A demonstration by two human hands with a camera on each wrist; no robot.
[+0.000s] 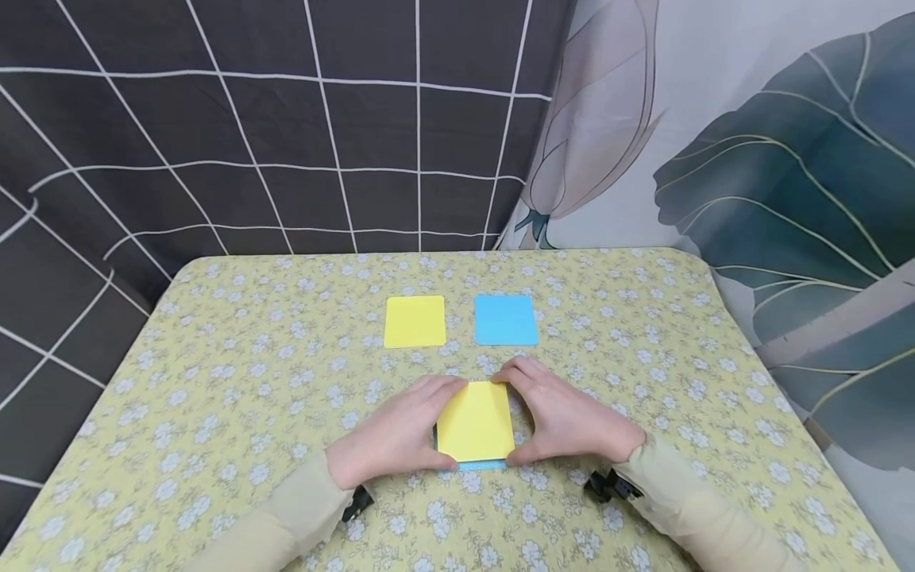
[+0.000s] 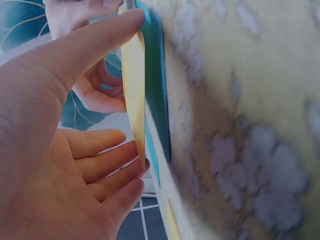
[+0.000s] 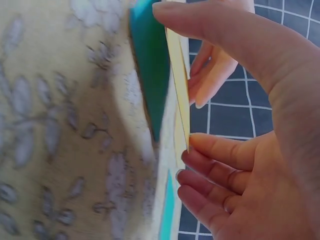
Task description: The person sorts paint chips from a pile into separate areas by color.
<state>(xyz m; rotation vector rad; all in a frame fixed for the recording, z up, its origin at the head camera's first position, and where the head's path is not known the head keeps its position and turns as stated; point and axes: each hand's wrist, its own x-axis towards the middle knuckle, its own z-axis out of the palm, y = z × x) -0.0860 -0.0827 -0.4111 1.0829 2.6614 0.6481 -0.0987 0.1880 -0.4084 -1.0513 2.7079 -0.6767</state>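
Both hands hold one yellow square card [image 1: 475, 423] just above the table. My left hand [image 1: 400, 429] grips its left side, thumb at the near edge and fingertips at the far edge. My right hand [image 1: 568, 417] holds the right side in the same way. Beneath it lies a blue square card [image 2: 152, 75], mostly covered in the head view, with a strip showing at the near edge. In both wrist views a gap separates the yellow card from the blue one. Farther back, another yellow card [image 1: 415, 322] lies left of another blue card [image 1: 506, 320].
A pale yellow floral cloth [image 1: 236, 381] covers the table. Behind it hangs a dark curtain with a white grid [image 1: 272, 119], and at the right a light curtain with large leaf shapes [image 1: 786, 183]. Dark wrist devices [image 1: 611, 485] sit at the sleeves.
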